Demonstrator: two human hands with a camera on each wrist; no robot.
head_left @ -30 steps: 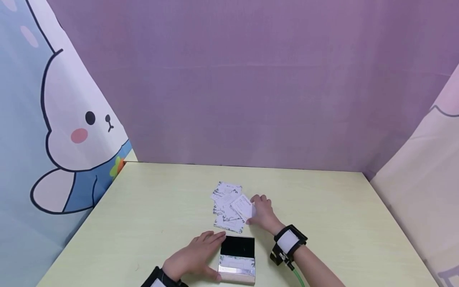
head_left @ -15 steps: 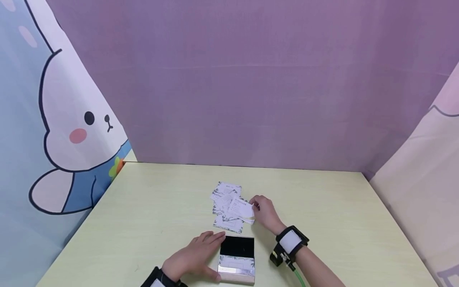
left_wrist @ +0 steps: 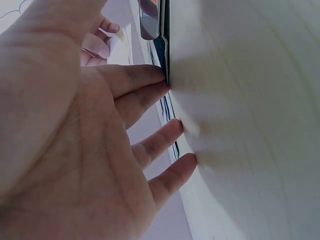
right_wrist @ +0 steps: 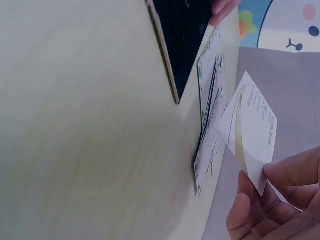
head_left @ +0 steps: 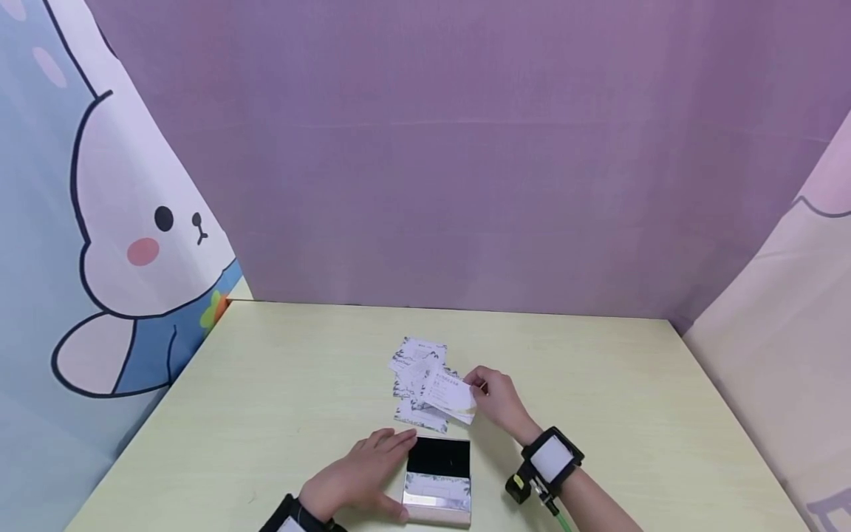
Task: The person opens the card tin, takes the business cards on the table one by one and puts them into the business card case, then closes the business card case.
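Altogether two hands, one box and one loose spread of cards lie on the table. The right hand pinches a single card by its corner between thumb and fingertips, lifted off the table and tilted, just above the near right edge of the spread; the right wrist view shows this card slightly curled, white with lines of small print too fine to read. The left hand lies flat with straight, relaxed fingers, gripping nothing; its fingertips touch the left side of the box, as the left wrist view shows.

That box sits at the near edge of the table, between the two wrists, opened flat: one black inside half farther away, one pale half with a leafy printed border nearer. No wording on it can be read.

The spread lies just beyond the box, overlapping and skewed; about five white cards with dark leaf patterns show, though the exact count cannot be told because they cover one another. Their print is too small to read.

Each wrist bears one black band; the right band has a white panel and one green cable trailing from it.

One cartoon rabbit is printed on the left curtain.
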